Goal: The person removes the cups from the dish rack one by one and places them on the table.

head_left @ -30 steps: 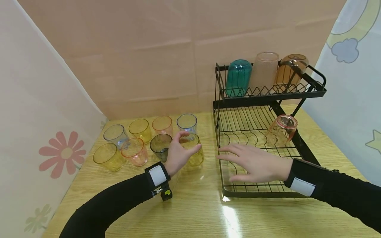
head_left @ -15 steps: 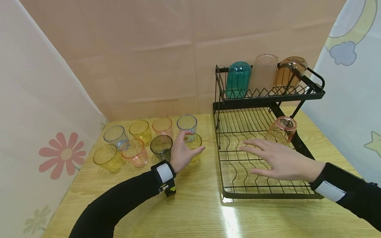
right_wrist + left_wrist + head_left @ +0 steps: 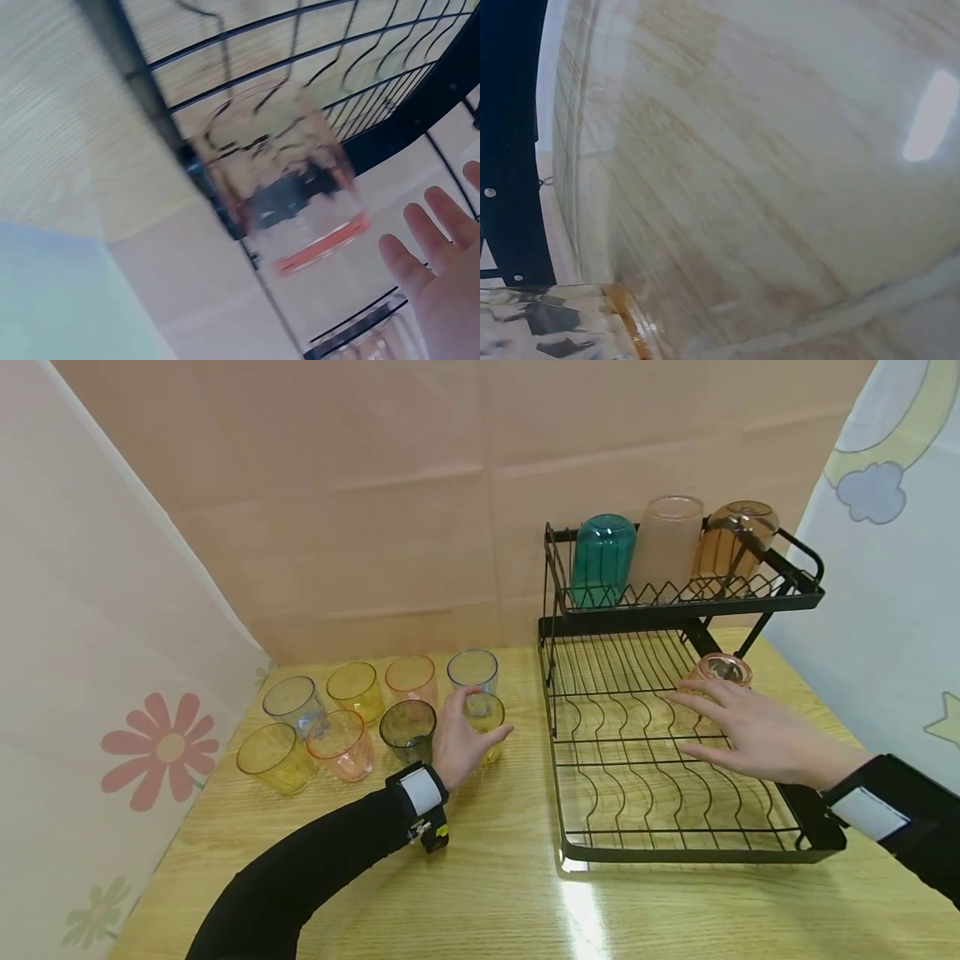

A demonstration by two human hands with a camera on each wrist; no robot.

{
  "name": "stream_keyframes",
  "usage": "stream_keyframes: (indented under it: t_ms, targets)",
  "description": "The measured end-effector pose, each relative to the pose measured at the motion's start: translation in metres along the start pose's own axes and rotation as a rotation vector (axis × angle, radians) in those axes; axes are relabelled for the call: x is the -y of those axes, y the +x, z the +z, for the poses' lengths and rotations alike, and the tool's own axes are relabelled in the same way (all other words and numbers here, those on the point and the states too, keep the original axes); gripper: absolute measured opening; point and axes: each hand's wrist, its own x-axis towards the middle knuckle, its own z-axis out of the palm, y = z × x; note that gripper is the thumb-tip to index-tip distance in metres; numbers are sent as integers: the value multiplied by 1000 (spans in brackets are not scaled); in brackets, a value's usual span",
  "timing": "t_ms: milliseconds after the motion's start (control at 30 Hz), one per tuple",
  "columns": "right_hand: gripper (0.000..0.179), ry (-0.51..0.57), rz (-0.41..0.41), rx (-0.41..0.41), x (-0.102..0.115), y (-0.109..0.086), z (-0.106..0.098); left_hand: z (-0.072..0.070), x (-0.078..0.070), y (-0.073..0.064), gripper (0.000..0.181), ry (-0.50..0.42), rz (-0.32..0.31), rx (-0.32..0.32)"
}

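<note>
On the table, my left hand [image 3: 459, 743] holds a yellow glass [image 3: 486, 714], its fingers at the far side and the thumb in front. The palm hides part of that glass. A clear glass edge with an amber rim [image 3: 634, 322] shows at the bottom of the left wrist view, where no fingers are seen. Over the lower rack, my right hand [image 3: 765, 735] is spread beside an upside-down pink-rimmed glass [image 3: 723, 668]. In the right wrist view, the fingers [image 3: 431, 232] stand apart from this glass [image 3: 285, 180].
Left of the left hand stand a dark grey glass [image 3: 407, 727] and several yellow, pink and blue glasses in two rows. A black two-tier dish rack [image 3: 637, 853] is at right. Its top tier carries a teal glass [image 3: 602, 560], a clear glass [image 3: 667, 543] and an amber glass [image 3: 738, 539].
My right hand has moved right across the rack to the pink-rimmed glass. The left hand has shifted slightly right, while the yellow glass has slid a little back and left.
</note>
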Motion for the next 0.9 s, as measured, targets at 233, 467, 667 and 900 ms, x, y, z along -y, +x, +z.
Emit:
stream_keyframes:
  t_ms: [233, 467, 667, 900]
  targets:
    - [72, 4, 36, -19, -20, -9, -4, -5, -6, -1, 72, 68, 7, 58]
    - [75, 21, 87, -61, -35, -13, -10, -20, -17, 7, 77, 139, 180, 37]
    - [74, 11, 129, -47, -41, -11, -15, -34, -35, 25, 76, 175, 250, 8]
    - [76, -13, 137, -12, -43, 1, -20, -43, -57, 28, 82, 319, 278, 81]
